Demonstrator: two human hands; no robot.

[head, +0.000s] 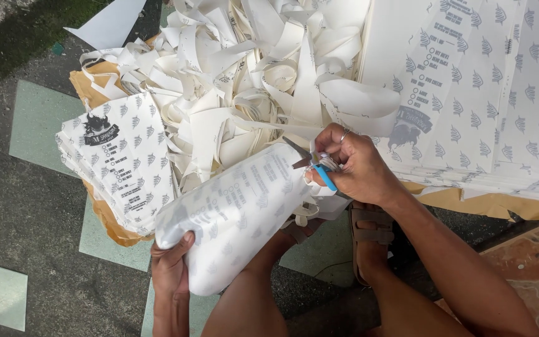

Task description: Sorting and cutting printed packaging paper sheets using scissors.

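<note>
My right hand [352, 167] grips a pair of scissors with blue handles [320, 168], the blades open at the top edge of a curved white printed sheet [238, 212]. My left hand [171, 267] holds the lower end of that sheet from below. The sheet bows upward between the two hands, its printed side facing down and showing faintly through. A ring sits on a finger of my right hand.
A heap of white paper strips and offcuts [244, 75] fills the middle back. A stack of cut printed pieces [120, 162] lies at the left on brown paper. Large printed sheets [488, 93] lie at the right. My sandalled foot [369, 234] and knee are below.
</note>
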